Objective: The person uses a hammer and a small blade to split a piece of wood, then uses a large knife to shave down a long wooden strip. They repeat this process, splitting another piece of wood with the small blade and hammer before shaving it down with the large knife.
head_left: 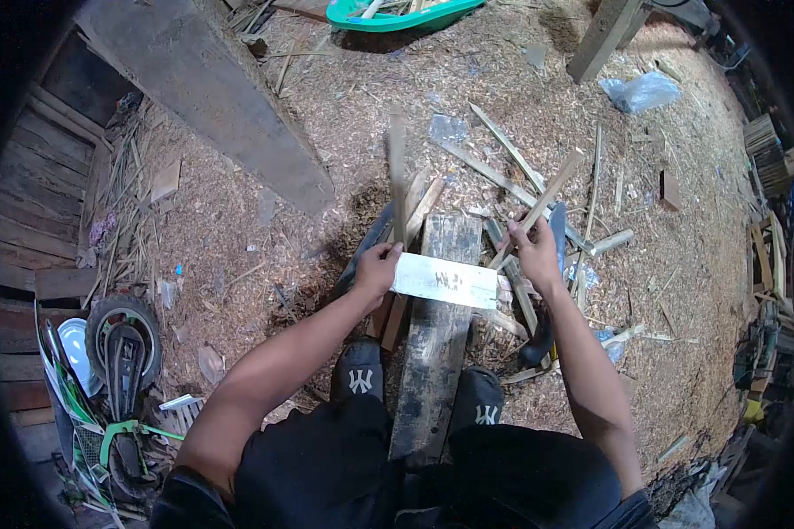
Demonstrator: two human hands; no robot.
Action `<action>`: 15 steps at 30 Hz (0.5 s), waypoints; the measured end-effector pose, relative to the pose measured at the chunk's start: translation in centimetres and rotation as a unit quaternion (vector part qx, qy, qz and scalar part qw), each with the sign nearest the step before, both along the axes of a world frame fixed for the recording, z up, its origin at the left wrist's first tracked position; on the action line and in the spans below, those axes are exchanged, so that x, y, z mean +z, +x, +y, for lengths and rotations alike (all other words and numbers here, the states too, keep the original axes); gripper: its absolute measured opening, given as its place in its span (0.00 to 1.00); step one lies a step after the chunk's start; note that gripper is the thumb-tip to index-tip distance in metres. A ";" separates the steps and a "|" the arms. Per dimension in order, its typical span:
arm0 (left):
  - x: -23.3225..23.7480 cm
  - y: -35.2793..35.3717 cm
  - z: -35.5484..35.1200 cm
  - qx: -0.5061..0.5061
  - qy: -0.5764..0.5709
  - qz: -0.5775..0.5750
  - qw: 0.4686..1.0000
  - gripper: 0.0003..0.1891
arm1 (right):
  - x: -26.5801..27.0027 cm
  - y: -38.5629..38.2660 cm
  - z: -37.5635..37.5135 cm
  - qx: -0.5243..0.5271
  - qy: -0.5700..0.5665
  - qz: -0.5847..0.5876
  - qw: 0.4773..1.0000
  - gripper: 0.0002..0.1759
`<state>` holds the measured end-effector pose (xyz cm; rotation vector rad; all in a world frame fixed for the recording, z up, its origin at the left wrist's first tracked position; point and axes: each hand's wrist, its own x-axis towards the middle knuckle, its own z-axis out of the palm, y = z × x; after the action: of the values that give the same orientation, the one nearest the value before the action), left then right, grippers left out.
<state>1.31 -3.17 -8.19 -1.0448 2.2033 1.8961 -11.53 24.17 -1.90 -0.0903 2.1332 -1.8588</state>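
Observation:
My left hand (378,270) is closed on a thin wooden strip (398,167) that points away from me. Its fingertips are also right at the left end of a short white board (441,280), which has dark marks on its face. The white board lies crosswise over a worn wooden beam (431,379) between my feet. With fingers wrapped round it, my right hand (535,249) grips a wooden stick (553,196) slanting up to the right. The stick's lower end is near the white board's right end.
Loose wood strips (503,172) lie beyond the beam. A dark curved handle (536,349) is by my right foot. A thick post (212,88) slants in at upper left. A small green bike (119,432) lies at left, a green tub (406,16) at the top. Wood chips cover the floor.

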 end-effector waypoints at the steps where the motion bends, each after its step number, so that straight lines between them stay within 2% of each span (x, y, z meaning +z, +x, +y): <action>1: 0.4 0.0 0.1 -0.005 -0.008 -0.002 1.000 0.16 | 0.1 0.0 -0.1 0.001 0.004 -0.003 1.000 0.11; 5: 0.4 0.0 0.3 0.018 -0.019 0.013 1.000 0.16 | -0.2 0.0 -0.2 -0.005 -0.015 -0.017 1.000 0.10; 11: -0.7 -0.3 -0.1 -0.015 -0.041 0.010 0.999 0.14 | 0.0 0.2 -0.3 -0.009 -0.019 -0.013 1.000 0.09; 14: -1.3 -0.4 -0.2 0.014 -0.006 0.043 0.999 0.14 | -0.2 0.4 -0.2 -0.016 -0.038 -0.011 0.999 0.08; 15: -0.8 -0.4 -0.3 -0.008 -0.040 0.029 0.999 0.14 | -0.1 0.4 -0.2 -0.015 -0.039 -0.012 0.999 0.08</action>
<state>0.87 -3.43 -9.03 -0.9908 2.3305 1.8690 -11.14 24.02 -2.00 -0.0530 2.0587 -1.9498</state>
